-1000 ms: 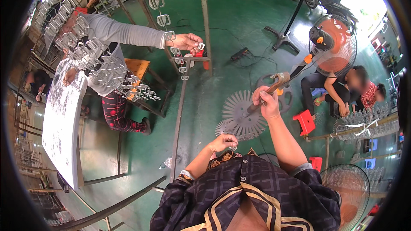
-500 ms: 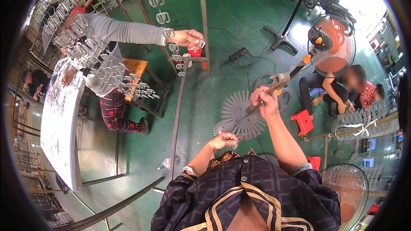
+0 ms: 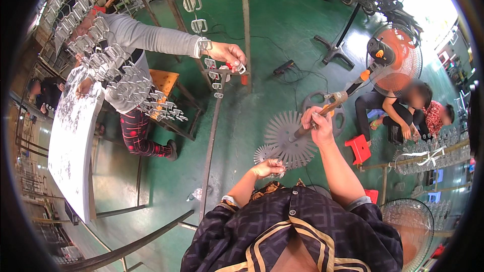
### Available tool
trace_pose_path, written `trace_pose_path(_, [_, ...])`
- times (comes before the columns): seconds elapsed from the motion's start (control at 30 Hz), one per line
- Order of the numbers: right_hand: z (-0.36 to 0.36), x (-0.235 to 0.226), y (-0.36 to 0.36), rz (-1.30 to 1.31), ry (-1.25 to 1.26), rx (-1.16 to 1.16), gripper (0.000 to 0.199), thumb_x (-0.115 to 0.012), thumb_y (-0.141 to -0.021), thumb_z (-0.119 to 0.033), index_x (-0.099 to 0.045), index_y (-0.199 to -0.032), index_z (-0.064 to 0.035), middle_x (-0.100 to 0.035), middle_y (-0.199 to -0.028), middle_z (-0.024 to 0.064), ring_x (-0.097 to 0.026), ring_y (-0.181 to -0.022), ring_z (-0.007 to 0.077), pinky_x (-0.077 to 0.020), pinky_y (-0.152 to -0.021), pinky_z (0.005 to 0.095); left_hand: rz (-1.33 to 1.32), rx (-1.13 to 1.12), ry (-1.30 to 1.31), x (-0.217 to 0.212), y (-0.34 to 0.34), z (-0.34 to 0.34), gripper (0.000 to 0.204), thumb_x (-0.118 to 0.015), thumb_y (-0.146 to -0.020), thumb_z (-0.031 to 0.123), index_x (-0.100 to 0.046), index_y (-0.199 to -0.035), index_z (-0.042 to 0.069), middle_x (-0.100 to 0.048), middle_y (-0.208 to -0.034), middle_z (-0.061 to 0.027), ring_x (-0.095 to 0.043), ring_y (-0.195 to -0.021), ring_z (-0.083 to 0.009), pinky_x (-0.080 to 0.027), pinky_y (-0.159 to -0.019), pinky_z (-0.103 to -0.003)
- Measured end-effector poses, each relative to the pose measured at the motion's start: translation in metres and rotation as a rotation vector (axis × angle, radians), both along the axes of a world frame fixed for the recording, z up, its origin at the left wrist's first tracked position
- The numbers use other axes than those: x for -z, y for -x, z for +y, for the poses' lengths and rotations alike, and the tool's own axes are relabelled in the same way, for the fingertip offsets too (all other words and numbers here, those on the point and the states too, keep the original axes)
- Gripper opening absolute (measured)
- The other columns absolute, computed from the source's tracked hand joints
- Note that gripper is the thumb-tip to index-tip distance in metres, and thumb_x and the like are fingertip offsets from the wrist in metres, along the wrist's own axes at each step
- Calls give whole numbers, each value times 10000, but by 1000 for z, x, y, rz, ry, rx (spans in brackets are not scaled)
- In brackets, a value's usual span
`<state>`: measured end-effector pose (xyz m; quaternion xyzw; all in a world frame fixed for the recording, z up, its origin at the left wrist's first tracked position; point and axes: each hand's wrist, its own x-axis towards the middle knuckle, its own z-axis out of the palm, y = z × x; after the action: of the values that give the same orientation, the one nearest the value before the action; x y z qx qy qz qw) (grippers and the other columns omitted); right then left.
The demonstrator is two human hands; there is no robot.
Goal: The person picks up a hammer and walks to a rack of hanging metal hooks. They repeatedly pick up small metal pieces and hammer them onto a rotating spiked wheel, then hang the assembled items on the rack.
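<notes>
My left hand is closed in a pinch in front of my body. A small shiny metal piece shows at its fingertips, too small to make out further. To the right and farther out, my right hand is raised with thumb and fingers closed together. It overlaps the brown pole of a fan stand; I cannot tell whether it grips the pole or something small. Beneath both hands lies a grey slotted disc, with a smaller toothed disc beside it.
At left, a co-worker's hand holds a metal ring-shaped piece near strings of metal loops. A metal frame stands between us. A fan, a red stool and seated people are at right; a white board is at left.
The whole view has shifted slightly. Both my hands keep nearly the same pose, the left one a little to the right. The co-worker's hand still holds its metal piece.
</notes>
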<state>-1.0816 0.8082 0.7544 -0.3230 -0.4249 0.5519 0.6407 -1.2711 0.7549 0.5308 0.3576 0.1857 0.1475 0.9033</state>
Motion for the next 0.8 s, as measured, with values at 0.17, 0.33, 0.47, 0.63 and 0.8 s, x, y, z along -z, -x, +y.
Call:
trace_pose_path(0.17, [0,-2,2,-7,6,-3,236,-582,-738,-210,-513,-634,-10,-517,-579,74,-470,-503,136,-364,-491,256,137,-30,-3,9,-1,4,106,-640,-806,58,-537,-829,59,-558,-881,49,-559,-850,-89,-439,-777,-252])
trace_pose_path(0.33, [1,4,0,-10,28,28,212,-584,-731,-204,-527,-655,-15,-520,-593,64,-478,-517,137,-368,-497,253,163,-127,98,3,-5,6,150,-656,-793,45,-513,-835,54,-545,-888,31,-559,-870,-106,-427,-816,-253])
trace_pose_path(0.47, [2,7,-2,-7,40,20,202,-591,-728,-203,-533,-664,-21,-524,-600,57,-490,-524,139,-368,-498,252,207,-159,76,-1,-8,5,190,-683,-772,57,-503,-833,46,-554,-911,19,-559,-897,-117,-424,-801,-259])
trace_pose_path(0.63, [2,4,-1,-16,31,9,209,-601,-727,-212,-535,-668,-22,-521,-596,50,-493,-523,135,-367,-495,252,268,-173,51,3,-7,6,237,-706,-757,87,-509,-876,32,-562,-979,7,-545,-933,-114,-420,-802,-264])
trace_pose_path(0.8, [3,5,0,6,50,31,204,-614,-728,-210,-537,-672,-29,-523,-594,48,-492,-519,130,-367,-492,249,314,-223,-61,1,-6,6,474,-723,-734,104,-485,-1116,-45,-553,-1132,-75,-545,-1006,-180,-402,-886,-289])
